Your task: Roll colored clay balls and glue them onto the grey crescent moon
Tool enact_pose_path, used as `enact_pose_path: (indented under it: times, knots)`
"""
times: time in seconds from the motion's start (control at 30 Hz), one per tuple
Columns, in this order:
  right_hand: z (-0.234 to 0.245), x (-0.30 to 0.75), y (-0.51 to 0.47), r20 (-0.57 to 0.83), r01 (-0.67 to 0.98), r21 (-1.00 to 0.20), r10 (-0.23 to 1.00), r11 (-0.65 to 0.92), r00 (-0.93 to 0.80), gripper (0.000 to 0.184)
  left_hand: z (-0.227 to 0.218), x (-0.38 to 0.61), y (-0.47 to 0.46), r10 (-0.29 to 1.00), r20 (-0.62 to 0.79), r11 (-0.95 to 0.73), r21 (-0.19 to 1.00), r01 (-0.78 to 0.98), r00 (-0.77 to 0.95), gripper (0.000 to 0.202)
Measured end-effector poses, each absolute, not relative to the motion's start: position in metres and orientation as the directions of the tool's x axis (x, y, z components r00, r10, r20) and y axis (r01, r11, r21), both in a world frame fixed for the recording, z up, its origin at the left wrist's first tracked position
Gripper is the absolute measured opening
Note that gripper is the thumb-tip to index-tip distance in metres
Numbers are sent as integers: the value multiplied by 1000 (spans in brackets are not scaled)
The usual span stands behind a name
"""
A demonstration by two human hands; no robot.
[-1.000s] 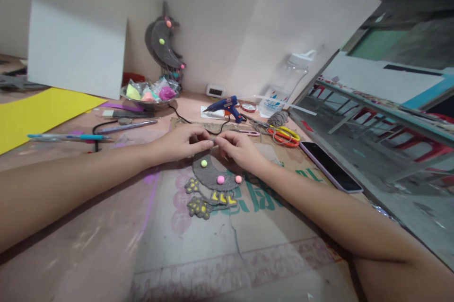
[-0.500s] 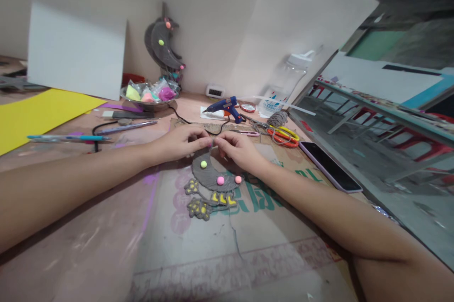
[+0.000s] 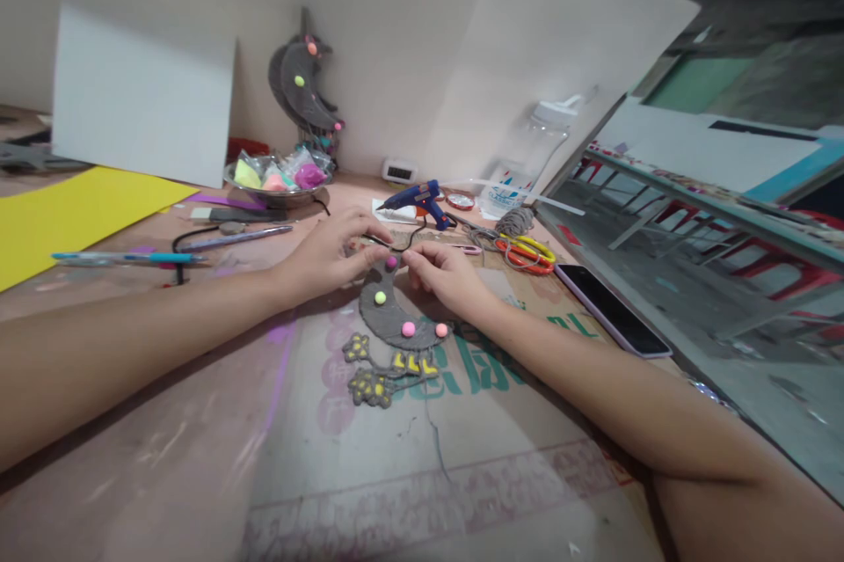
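A grey yarn-wrapped crescent moon lies on the cardboard, dotted with small coloured balls. At its upper tip is a magenta ball. My left hand is at that tip, its thumb beside the ball and its fingers parted from the thumb. Just right of the tip, my right hand has thumb and forefinger pinched together; what lies between them is hidden. Below the moon are grey-outlined paw shapes with yellow pads and a strip with yellow patches.
Behind my hands lies a blue glue gun. Scissors, grey yarn and a phone are at the right. A bowl of bagged clay, a pen and yellow sheet lie left. Another moon ornament stands behind.
My left fingers have lifted and spread from the thumb, uncovering the magenta ball. The moon has shifted slightly away from me, and my right hand has drawn a little to the right.
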State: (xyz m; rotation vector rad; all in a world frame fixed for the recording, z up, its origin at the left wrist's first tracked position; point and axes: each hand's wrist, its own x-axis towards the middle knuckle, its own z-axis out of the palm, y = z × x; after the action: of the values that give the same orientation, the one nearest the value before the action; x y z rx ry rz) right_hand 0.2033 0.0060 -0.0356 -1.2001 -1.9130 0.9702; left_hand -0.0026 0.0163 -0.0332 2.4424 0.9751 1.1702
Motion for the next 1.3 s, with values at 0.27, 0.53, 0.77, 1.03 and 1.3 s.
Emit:
enact_pose_path:
  times: [0.27,0.53,0.77,1.03,1.3]
  knots:
    - [-35,203,6,157,429,-849,923,308,-352,28,-39,-3,20,538,663,-833,325,447,521,17]
    - [-36,204,8,162,425,-849,920,313,-356,30,-42,-4,23,507,671,-850,284,444,541,18]
    - [-35,203,7,151,414,-860,924,298,-352,28,-40,-3,22,533,660,-832,294,470,530,20]
    - [-34,203,5,151,396,-869,922,296,-357,26,-37,-2,19,573,641,-809,341,479,510,23]
    - [-36,204,7,169,407,-854,913,323,-372,28,-39,-2,22,598,566,-800,373,470,567,28]
